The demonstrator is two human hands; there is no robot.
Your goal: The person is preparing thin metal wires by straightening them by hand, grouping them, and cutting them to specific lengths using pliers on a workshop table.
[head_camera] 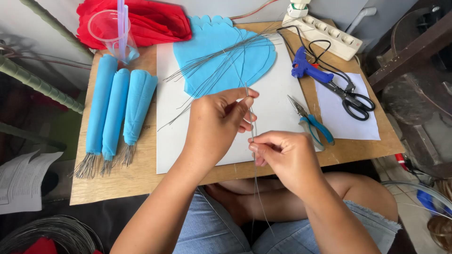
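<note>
While legs are kept crossed under desk (141, 178), thin wires (253, 141) are held upright between both hands, lower ends hanging past knees. Right hand (282, 157) closed, wires pinched at fingertips low down. Left hand (219, 124) closed just above, wires pinched between thumb and forefinger. White sheet (278, 108) spread beneath hands. Pliers (313, 124) laid just right of hands. Three rolled blue paper tubes (115, 108) set at left. Farther: loose wires on blue paper cutouts (254, 61), scissors (351, 96), blue glue gun (308, 69), power strip (325, 35).
</note>
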